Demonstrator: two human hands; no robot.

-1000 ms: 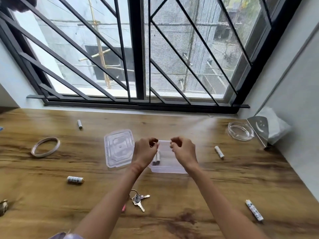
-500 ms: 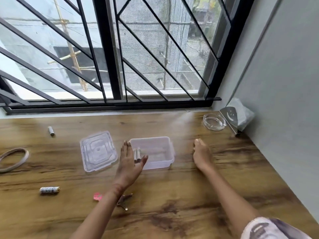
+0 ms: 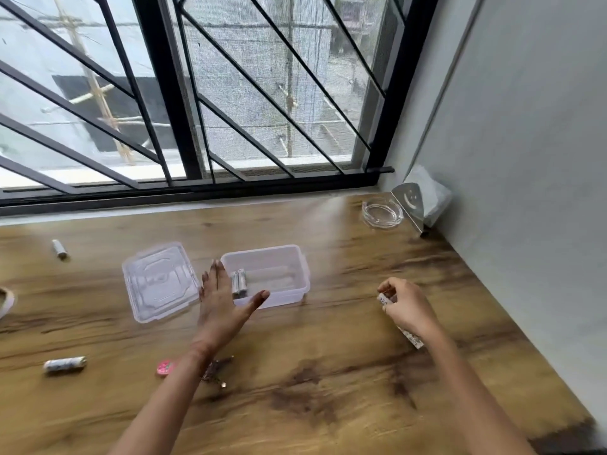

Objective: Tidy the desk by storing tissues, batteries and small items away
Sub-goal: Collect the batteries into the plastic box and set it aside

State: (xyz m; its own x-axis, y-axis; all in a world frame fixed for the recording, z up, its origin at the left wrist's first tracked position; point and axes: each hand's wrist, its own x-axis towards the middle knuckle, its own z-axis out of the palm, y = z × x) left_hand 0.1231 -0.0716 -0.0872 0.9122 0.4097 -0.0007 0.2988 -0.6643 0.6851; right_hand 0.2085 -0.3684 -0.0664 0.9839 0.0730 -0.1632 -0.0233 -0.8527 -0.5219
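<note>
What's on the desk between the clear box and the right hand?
Nothing: the head view shows only bare desk between the box and the right hand, whose fingers pinch a battery.

L hand (image 3: 226, 303) flat, fingers spread, thumb out. R hand (image 3: 409, 307) curled, fingertips pinching a battery (image 3: 383, 299). Both forearms stretched fwd.

**Storage Items: Current Positions**

Clear box (image 3: 289, 257), frame centre, open; paired batteries (image 3: 239, 283) lie side by side at its left end. Lid (image 3: 159, 282) flat just left. Loose battery (image 3: 65, 365) lower left; held battery (image 3: 382, 299) pinched by right hand (image 3: 407, 307). Tissues (image 3: 430, 195) upper right.
</note>
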